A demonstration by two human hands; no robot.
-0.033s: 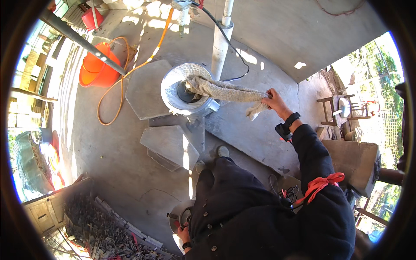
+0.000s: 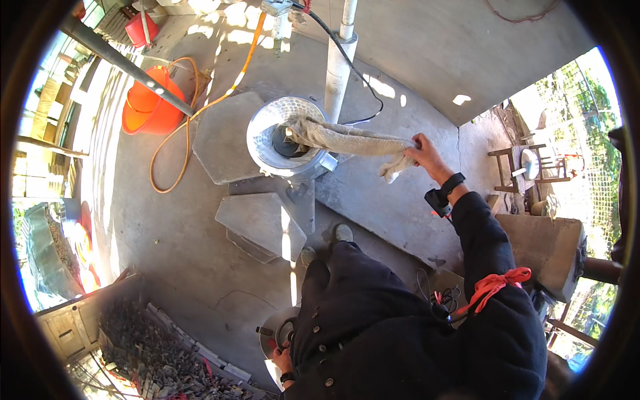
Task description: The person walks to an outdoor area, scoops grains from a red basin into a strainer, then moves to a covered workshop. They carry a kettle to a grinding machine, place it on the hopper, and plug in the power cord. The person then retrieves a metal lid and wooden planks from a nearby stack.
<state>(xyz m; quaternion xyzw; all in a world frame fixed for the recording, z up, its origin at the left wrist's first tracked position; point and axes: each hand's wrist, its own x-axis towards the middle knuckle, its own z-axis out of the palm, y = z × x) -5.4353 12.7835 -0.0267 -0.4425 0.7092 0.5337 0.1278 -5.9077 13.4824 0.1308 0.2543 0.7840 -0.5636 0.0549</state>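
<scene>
My right hand [image 2: 425,158] grips one end of a long beige cloth [image 2: 353,139], with a short tail hanging below my fingers. The cloth stretches leftward into a shiny metal machine [image 2: 263,140] with a perforated round bowl and a dark centre [image 2: 287,143]; its far end lies over that centre. My left hand [image 2: 283,360] is low beside my dark-clothed leg, fingers closed at the black handle [image 2: 284,331] of a metal container [image 2: 265,348], partly hidden by my body.
A white post [image 2: 337,80] stands behind the machine. Orange bucket [image 2: 150,107], looping hose [image 2: 157,173] and dark pole [image 2: 120,63] are left. Stone slabs [image 2: 257,223] lie below the machine. A wooden stool [image 2: 507,170] and concrete block [image 2: 533,247] are right, rubble [image 2: 153,353] lower left.
My right hand and the hanging tail of the cloth have shifted very slightly. The rest looks the same.
</scene>
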